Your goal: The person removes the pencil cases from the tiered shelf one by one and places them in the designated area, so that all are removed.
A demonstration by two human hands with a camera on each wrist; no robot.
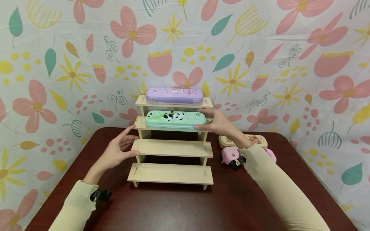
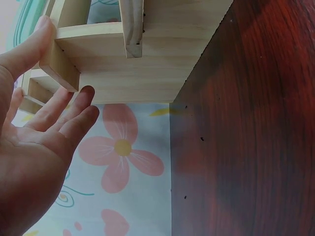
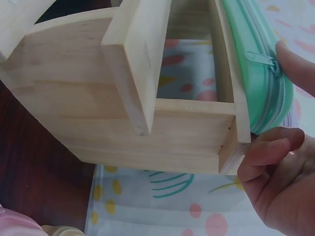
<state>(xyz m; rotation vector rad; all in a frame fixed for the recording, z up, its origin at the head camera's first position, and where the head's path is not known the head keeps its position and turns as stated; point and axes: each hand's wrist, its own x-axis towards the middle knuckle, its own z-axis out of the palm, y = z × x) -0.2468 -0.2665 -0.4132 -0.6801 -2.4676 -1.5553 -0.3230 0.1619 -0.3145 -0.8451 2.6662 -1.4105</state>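
Note:
A mint green pencil case with pandas on its lid lies on the second step from the top of a wooden stepped rack. My right hand holds the case's right end, thumb at the front and fingers behind. In the right wrist view, the thumb lies beside the zip, with the other fingers bent near the step's end. My left hand is at the rack's left side, fingers spread and relaxed. Its thumb touches the end of a step in the left wrist view.
A purple pencil case lies on the top step. Right of the rack, partly behind my right forearm, are a cream case and small pink cases. Flowered cloth hangs behind the dark red table.

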